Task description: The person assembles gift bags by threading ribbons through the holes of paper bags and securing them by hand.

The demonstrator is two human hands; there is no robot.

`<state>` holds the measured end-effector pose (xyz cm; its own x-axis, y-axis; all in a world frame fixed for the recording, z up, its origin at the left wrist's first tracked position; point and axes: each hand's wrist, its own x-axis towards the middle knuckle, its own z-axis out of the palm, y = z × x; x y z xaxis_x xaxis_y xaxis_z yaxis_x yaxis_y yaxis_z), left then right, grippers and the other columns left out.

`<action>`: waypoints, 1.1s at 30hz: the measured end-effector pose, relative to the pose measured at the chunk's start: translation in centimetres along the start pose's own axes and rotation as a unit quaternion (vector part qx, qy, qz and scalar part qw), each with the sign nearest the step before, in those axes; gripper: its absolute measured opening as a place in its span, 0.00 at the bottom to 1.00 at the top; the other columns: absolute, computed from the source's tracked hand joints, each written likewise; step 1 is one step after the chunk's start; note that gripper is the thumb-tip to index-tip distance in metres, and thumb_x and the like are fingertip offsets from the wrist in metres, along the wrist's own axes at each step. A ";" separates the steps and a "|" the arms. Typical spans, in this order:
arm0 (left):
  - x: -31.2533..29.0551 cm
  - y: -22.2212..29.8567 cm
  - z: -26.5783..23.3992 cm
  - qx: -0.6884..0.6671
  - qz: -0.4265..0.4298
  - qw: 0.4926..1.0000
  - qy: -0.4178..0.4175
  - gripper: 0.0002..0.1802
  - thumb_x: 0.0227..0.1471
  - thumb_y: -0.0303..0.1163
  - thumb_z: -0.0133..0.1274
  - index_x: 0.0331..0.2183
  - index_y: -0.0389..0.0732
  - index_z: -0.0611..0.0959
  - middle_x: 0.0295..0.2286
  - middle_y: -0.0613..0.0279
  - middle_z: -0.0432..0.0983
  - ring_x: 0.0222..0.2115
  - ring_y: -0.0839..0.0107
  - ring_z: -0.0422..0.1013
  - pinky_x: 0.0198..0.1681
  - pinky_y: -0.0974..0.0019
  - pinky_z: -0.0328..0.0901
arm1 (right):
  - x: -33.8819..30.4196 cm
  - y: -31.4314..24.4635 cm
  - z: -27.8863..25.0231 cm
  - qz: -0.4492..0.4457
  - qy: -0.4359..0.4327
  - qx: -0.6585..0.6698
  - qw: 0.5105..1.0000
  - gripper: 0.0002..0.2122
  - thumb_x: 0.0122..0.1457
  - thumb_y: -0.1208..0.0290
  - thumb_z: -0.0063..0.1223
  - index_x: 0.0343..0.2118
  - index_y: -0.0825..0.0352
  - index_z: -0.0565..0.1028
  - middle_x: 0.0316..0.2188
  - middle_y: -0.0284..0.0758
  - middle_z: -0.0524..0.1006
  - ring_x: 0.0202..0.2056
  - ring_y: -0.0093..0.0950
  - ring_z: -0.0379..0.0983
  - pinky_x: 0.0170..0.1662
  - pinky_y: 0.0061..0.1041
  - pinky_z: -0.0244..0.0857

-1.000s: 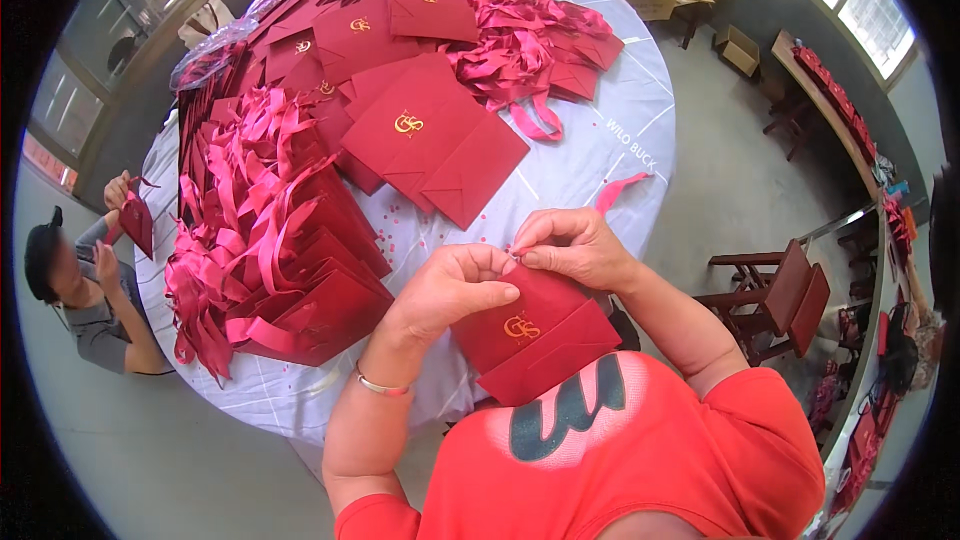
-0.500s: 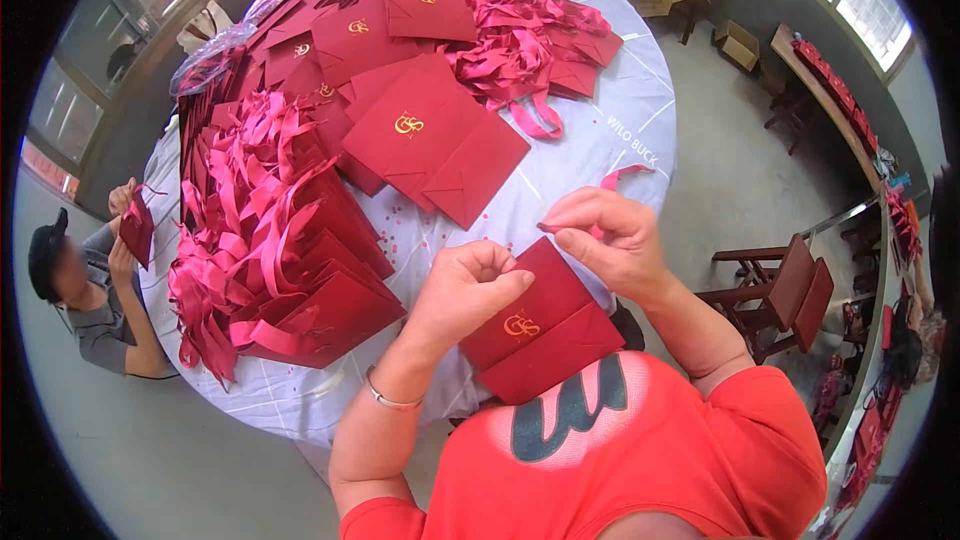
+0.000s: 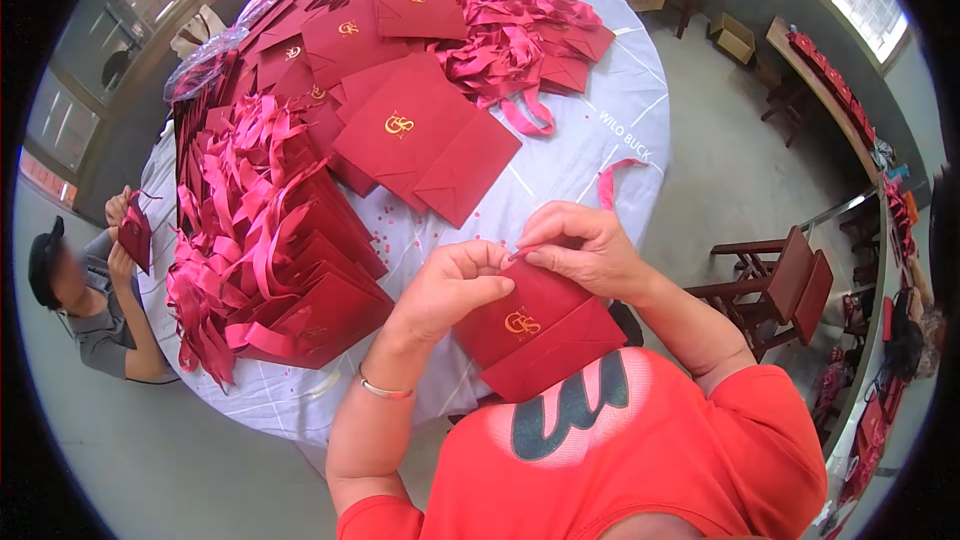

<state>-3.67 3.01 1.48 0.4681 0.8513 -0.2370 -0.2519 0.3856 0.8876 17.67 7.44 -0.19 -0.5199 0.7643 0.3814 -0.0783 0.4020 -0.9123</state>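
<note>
A flat dark red paper bag [image 3: 555, 335] with a gold emblem lies at the table's near edge, against my shirt. My left hand [image 3: 455, 285] pinches the bag's far edge between thumb and fingers. Close beside it, my right hand [image 3: 585, 250] is closed on the end of a pink ribbon [image 3: 622, 170] at that same edge; the ribbon's other part trails out beyond the hand onto the cloth. My fingertips cover the spot where ribbon and bag meet, so I cannot tell whether the ribbon passes through it.
On the round, cloth-covered table [image 3: 600, 135], flat red bags [image 3: 430, 135] lie piled ahead. Bags with pink ribbon handles [image 3: 300, 270] stand packed at left. More ribboned bags [image 3: 510, 40] lie at the far right. A co-worker [image 3: 95, 290] at left holds a small red bag. Wooden stools [image 3: 775, 280] stand at right.
My right hand has moved left and slightly down, bringing the ribbon's end from beyond the bag to its far edge, next to my left fingers. The left hand keeps its pinch.
</note>
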 end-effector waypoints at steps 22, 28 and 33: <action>-0.3 -0.4 1.5 0.118 0.031 0.987 0.107 0.06 0.50 0.26 0.59 0.26 0.35 0.79 0.23 0.73 0.73 0.22 0.88 0.66 0.23 0.80 0.59 | -0.3 -2.9 -0.8 -0.048 0.050 -0.062 0.996 0.06 0.50 0.83 0.60 0.32 0.69 0.79 0.33 0.37 0.78 0.34 0.24 0.73 0.35 0.19 0.65; 0.1 -1.0 0.7 0.127 0.055 0.984 0.113 0.06 0.53 0.27 0.56 0.27 0.35 0.79 0.23 0.77 0.72 0.24 0.89 0.64 0.24 0.80 0.58 | -0.8 -3.9 -0.8 -0.110 0.012 -0.143 0.984 0.09 0.47 0.85 0.60 0.33 0.69 0.79 0.27 0.37 0.77 0.26 0.26 0.74 0.27 0.22 0.66; 0.2 -0.9 0.4 0.083 0.037 0.991 0.095 0.06 0.58 0.27 0.50 0.31 0.36 0.80 0.26 0.77 0.72 0.27 0.89 0.63 0.28 0.81 0.59 | -1.0 -3.3 0.1 -0.107 0.007 -0.172 0.979 0.08 0.46 0.85 0.62 0.31 0.69 0.79 0.24 0.34 0.76 0.22 0.21 0.71 0.23 0.18 0.62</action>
<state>-3.03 2.73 0.77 0.2809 0.9328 -0.2257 -0.1290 0.2698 0.9543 18.38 5.30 2.38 -0.5104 0.6499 0.5631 0.1076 0.6979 -0.7081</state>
